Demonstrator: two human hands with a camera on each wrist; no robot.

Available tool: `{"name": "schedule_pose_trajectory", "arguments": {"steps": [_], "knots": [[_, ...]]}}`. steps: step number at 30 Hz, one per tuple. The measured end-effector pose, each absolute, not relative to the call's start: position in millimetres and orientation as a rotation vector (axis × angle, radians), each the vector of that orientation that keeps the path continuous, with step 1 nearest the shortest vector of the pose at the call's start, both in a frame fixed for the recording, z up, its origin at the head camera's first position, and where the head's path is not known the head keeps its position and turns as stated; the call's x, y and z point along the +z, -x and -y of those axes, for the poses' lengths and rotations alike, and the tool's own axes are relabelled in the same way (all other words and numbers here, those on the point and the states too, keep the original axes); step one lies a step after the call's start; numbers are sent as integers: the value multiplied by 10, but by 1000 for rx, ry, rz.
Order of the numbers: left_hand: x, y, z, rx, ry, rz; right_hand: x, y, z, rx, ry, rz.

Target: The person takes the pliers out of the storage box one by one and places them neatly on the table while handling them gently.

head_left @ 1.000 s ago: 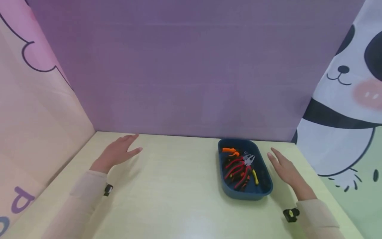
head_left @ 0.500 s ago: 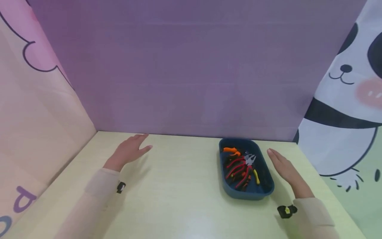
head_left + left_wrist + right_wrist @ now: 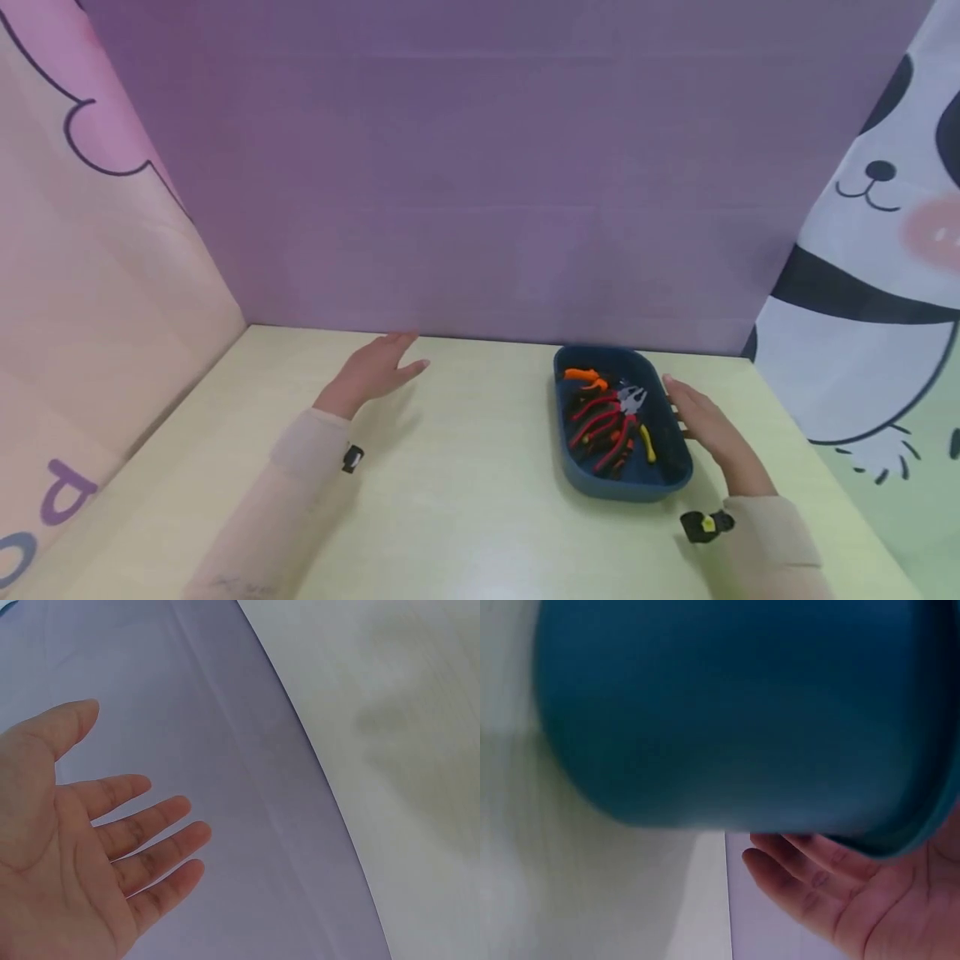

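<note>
A dark blue plastic bin (image 3: 622, 490) stands at the back right of the table, holding several pliers (image 3: 632, 400) with red-and-black handles. An orange-handled tool (image 3: 581, 375) lies at its far end, and a yellow handle (image 3: 647, 443) shows along the right side. My right hand (image 3: 711, 429) is at the bin's right rim with its fingers loosely extended; whether they touch it I cannot tell. In the right wrist view the bin's wall (image 3: 727, 735) covers part of that hand (image 3: 885, 900). My left hand (image 3: 372, 372) hovers over the table left of the bin, fingers spread, holding nothing.
The pale table (image 3: 465, 467) meets a purple backdrop (image 3: 480, 167) just behind the bin. Printed side panels, one with a panda (image 3: 862, 367), stand at the right and left. A small black device (image 3: 707, 525) sits at the right wrist.
My left hand has moved right across the table toward the bin. My right hand has shifted left, up to the bin's right rim. The bin has not visibly moved on the table.
</note>
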State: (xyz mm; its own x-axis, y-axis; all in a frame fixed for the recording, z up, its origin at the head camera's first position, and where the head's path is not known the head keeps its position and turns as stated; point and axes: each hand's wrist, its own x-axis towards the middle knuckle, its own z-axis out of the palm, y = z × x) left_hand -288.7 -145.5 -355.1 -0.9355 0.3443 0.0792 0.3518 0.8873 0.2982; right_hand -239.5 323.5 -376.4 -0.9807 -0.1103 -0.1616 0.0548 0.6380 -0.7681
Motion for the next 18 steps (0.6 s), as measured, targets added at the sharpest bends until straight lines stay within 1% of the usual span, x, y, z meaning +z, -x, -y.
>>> {"name": "schedule_pose_trajectory", "arguments": {"steps": [7, 18], "knots": [[-3551, 2894, 1325, -486, 568, 3045, -3756, 2410, -3219, -1265, 93, -2710], [-3550, 2936, 1118, -499, 599, 3078, -3816, 2413, -3215, -1127, 71, -2927]]}}
